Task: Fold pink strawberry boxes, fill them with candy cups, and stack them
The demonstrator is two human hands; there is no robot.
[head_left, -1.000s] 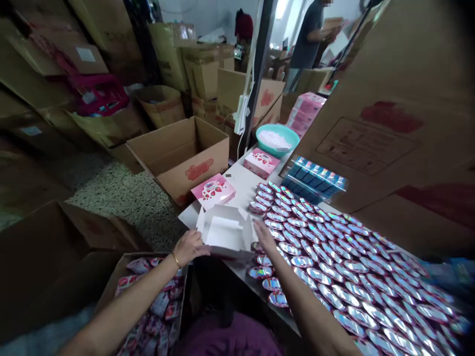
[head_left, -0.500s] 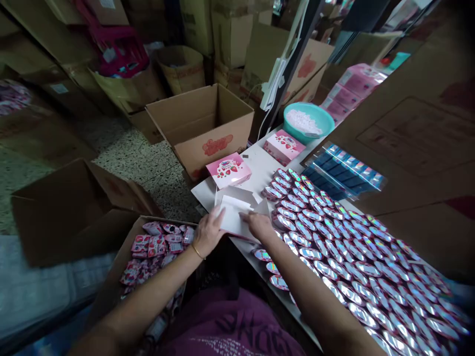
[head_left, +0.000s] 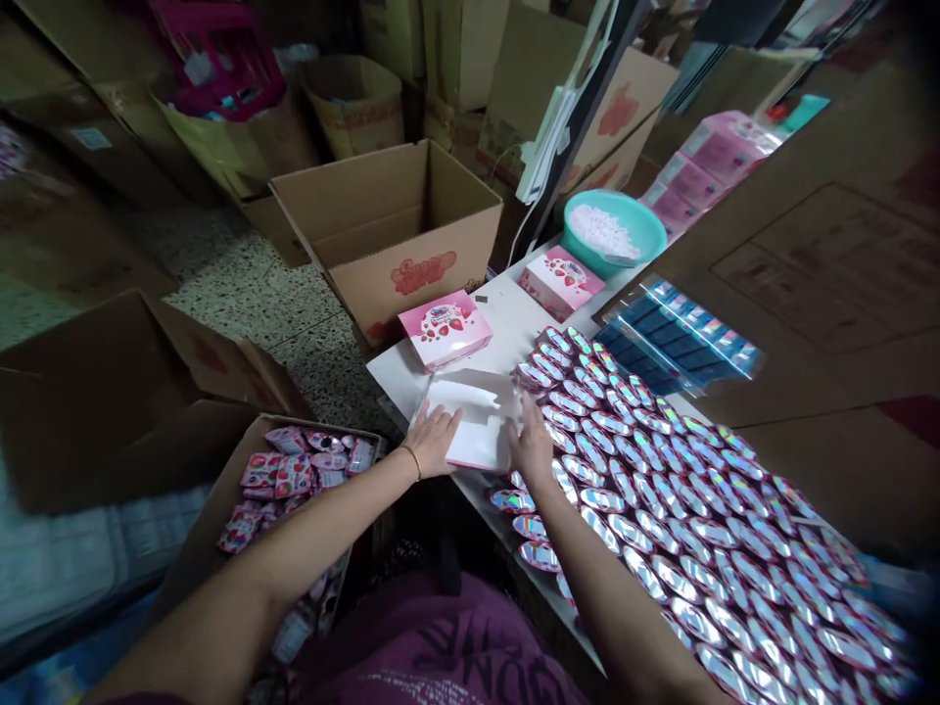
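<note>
Along the tabletop's (head_left: 501, 305) left edge, near the wearer, sits an open white-lined box (head_left: 476, 446). The left hand (head_left: 435, 441) has its grip closed on the box's left side, and the right hand (head_left: 532, 446) grips the right side, thumb toward the inside. Just beyond stands a closed pink box (head_left: 446, 331); farther right is a second pink box (head_left: 564, 279), beside a teal basin (head_left: 593, 258) of white pieces. Rows of shiny packs (head_left: 646, 480) fill the right side; small wrapped packets (head_left: 294, 477) lie in a carton at near left.
</note>
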